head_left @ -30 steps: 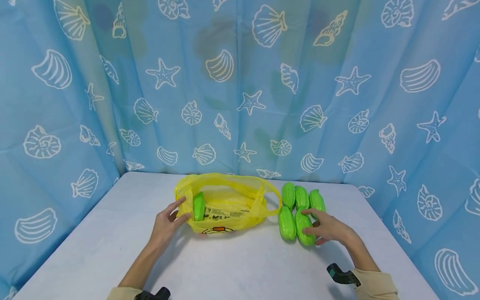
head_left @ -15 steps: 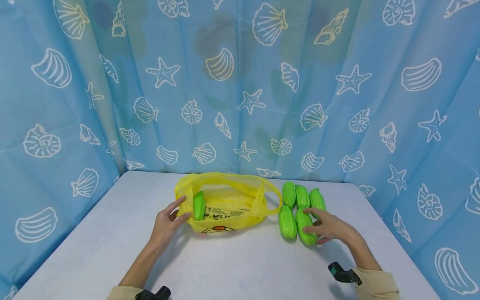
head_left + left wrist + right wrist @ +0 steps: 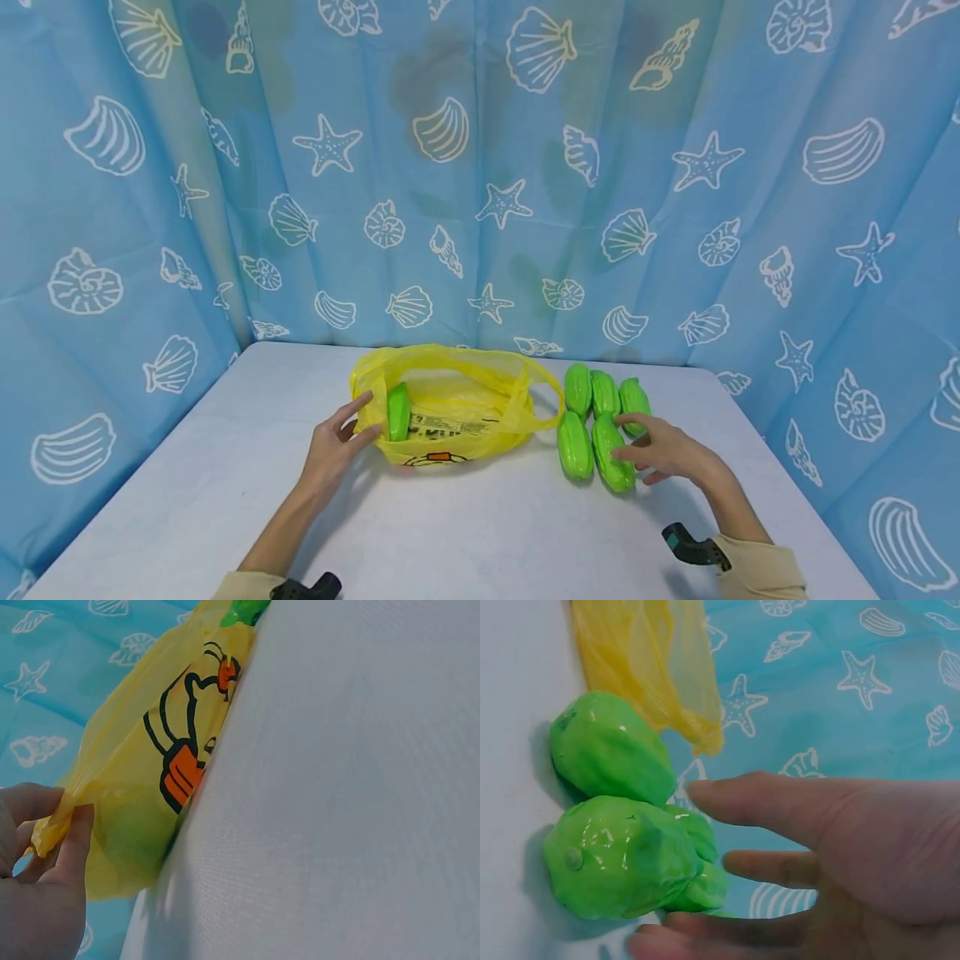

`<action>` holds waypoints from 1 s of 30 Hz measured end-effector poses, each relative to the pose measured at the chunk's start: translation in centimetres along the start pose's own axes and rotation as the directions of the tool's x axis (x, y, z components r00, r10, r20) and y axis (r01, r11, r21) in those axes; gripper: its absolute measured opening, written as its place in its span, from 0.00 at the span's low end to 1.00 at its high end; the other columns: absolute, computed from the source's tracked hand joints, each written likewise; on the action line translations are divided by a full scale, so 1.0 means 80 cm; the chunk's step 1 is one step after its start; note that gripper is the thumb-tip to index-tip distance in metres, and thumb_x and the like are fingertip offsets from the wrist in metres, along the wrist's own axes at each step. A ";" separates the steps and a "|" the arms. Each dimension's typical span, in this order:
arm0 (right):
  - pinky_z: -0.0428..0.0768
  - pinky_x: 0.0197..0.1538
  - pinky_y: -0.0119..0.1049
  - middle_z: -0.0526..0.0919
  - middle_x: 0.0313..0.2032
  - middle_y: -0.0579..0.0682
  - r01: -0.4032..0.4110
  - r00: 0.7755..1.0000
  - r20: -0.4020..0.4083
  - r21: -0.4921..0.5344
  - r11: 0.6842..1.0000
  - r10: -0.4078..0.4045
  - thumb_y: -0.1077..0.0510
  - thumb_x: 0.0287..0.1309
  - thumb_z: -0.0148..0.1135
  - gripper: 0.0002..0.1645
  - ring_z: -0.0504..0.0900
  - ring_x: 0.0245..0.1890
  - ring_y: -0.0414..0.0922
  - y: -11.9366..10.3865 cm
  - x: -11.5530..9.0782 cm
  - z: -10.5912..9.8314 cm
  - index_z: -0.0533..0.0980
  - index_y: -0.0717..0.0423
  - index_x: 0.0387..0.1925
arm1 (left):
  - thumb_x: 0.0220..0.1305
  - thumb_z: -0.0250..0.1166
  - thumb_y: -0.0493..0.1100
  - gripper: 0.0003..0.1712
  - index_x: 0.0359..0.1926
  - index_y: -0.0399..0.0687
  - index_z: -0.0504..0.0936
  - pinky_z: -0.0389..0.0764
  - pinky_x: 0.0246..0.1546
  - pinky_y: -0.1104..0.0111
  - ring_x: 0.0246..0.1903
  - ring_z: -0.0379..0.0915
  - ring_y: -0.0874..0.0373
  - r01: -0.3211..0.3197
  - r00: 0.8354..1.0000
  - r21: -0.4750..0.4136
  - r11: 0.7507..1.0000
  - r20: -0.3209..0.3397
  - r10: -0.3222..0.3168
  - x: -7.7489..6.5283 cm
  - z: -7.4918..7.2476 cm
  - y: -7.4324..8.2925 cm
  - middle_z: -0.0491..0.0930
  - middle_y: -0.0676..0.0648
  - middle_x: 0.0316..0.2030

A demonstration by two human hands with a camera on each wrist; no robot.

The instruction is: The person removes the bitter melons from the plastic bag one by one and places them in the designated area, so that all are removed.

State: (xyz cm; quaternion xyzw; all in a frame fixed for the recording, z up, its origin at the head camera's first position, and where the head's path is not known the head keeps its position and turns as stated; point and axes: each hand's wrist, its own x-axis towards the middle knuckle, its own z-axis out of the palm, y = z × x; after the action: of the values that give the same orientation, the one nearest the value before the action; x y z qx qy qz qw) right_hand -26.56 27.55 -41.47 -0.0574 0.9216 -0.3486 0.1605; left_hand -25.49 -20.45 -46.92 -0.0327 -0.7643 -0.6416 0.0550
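My left hand (image 3: 335, 446) pinches the left rim of a yellow plastic bag (image 3: 480, 437), which lies with its mouth gaping toward me. In the left wrist view, the bag film (image 3: 112, 765) is bunched between thumb and fingers. Inside the bag's left end sits one glossy green cucumber-like vegetable (image 3: 398, 412). Several more lie in two rows to the bag's right. My right hand (image 3: 667, 450) hovers at the front right one (image 3: 613, 462), its fingers spread. The right wrist view shows a gap between those fingers (image 3: 772, 869) and the nearest green vegetable (image 3: 615, 859).
A white table (image 3: 465, 533) carries everything. Behind it and at both sides hangs a blue curtain (image 3: 480, 167) printed with seashells and starfish. The bag's loop handle (image 3: 557, 404) reaches right up to the green vegetables. Black straps (image 3: 693, 550) circle the wrists.
My right hand has drawn slightly up and to the right, off the front right green vegetable, which stays in place. The left hand and the bag have not moved.
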 end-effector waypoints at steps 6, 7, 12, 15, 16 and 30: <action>0.86 0.35 0.41 0.79 0.52 0.68 0.049 0.993 -0.108 -0.059 0.997 -0.055 0.44 0.63 0.63 0.42 0.83 0.43 0.52 -0.006 -0.002 -0.004 0.61 0.63 0.70 | 0.65 0.66 0.43 0.35 0.72 0.52 0.66 0.77 0.53 0.80 0.70 0.62 0.46 0.000 1.000 0.007 1.000 -0.005 0.000 0.000 -0.002 0.000 0.57 0.47 0.75; 0.86 0.36 0.41 0.79 0.53 0.68 0.055 0.991 -0.118 -0.057 0.997 -0.062 0.44 0.63 0.62 0.42 0.84 0.43 0.53 -0.008 -0.002 -0.004 0.61 0.63 0.69 | 0.65 0.66 0.43 0.35 0.72 0.52 0.66 0.77 0.53 0.80 0.70 0.62 0.46 0.001 1.000 0.010 1.000 -0.006 0.000 0.000 -0.002 0.000 0.57 0.47 0.75; 0.87 0.37 0.41 0.79 0.53 0.67 0.082 0.982 -0.168 -0.059 0.995 -0.091 0.42 0.64 0.62 0.41 0.83 0.47 0.55 -0.013 -0.002 -0.003 0.63 0.61 0.69 | 0.65 0.66 0.44 0.35 0.72 0.53 0.65 0.77 0.53 0.80 0.71 0.61 0.46 0.003 1.000 0.011 1.000 0.000 -0.003 0.002 -0.003 0.000 0.56 0.47 0.75; 0.86 0.36 0.39 0.80 0.52 0.65 0.092 0.974 -0.199 -0.070 0.993 -0.105 0.45 0.64 0.62 0.37 0.83 0.48 0.55 -0.016 0.000 0.002 0.65 0.60 0.68 | 0.65 0.66 0.43 0.36 0.72 0.53 0.65 0.77 0.52 0.80 0.71 0.61 0.46 0.003 1.000 0.000 1.000 0.003 -0.003 0.001 -0.003 0.000 0.55 0.47 0.75; 0.86 0.37 0.39 0.80 0.52 0.64 0.090 0.972 -0.209 -0.073 0.993 -0.104 0.45 0.64 0.62 0.36 0.83 0.48 0.55 -0.018 0.001 0.003 0.66 0.59 0.67 | 0.65 0.66 0.43 0.36 0.72 0.53 0.65 0.77 0.52 0.81 0.71 0.61 0.46 0.003 1.000 -0.003 1.000 0.003 -0.003 0.001 -0.003 -0.001 0.55 0.47 0.75; 0.85 0.37 0.36 0.84 0.46 0.55 0.168 0.958 -0.222 -0.082 0.982 -0.183 0.46 0.64 0.63 0.27 0.84 0.44 0.49 -0.048 0.003 0.028 0.73 0.54 0.60 | 0.65 0.66 0.43 0.35 0.72 0.54 0.66 0.77 0.51 0.82 0.71 0.61 0.47 0.003 1.000 0.002 1.000 -0.009 -0.003 -0.001 -0.004 0.002 0.56 0.48 0.75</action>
State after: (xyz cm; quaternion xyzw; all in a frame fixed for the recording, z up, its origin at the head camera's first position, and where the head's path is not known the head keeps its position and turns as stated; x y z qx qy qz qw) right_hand -26.04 23.28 -40.56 -0.1035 0.9356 -0.3368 0.0201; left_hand -25.41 -20.77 -46.75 -0.0287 -0.7648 -0.6410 0.0576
